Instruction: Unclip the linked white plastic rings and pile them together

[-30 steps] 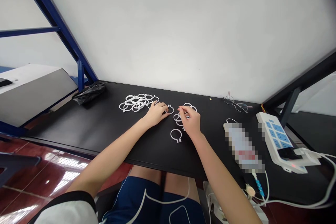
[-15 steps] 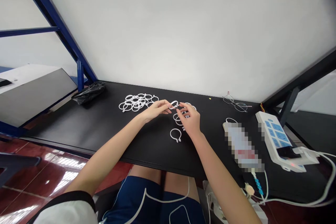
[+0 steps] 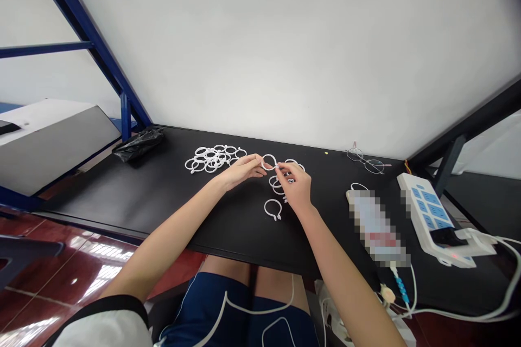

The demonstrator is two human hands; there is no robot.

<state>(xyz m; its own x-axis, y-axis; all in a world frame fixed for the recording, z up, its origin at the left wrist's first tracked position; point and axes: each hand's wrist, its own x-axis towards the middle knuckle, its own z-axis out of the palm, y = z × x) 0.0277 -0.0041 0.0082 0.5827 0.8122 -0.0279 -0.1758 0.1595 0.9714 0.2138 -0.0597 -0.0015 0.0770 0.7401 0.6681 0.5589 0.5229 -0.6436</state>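
A white plastic ring [image 3: 268,162] is held just above the black table [image 3: 163,195] between both hands. My left hand [image 3: 243,169] pinches its left side, and my right hand [image 3: 294,187] pinches its right side with thumb and forefinger. A pile of several white rings [image 3: 211,158] lies to the left of my left hand. A smaller cluster of rings [image 3: 280,184] lies partly under my right hand. One single ring [image 3: 272,209] rests on the table nearer to me.
A black bag [image 3: 138,143] lies at the table's far left. Spectacles [image 3: 365,161] rest by the wall at right. A blurred flat device [image 3: 376,226], a white power strip [image 3: 435,219] and white cables [image 3: 488,293] occupy the right side.
My left hand lifted a ring off the table and carried it right. My right hand rose from the small cluster and took hold of the ring's other side.
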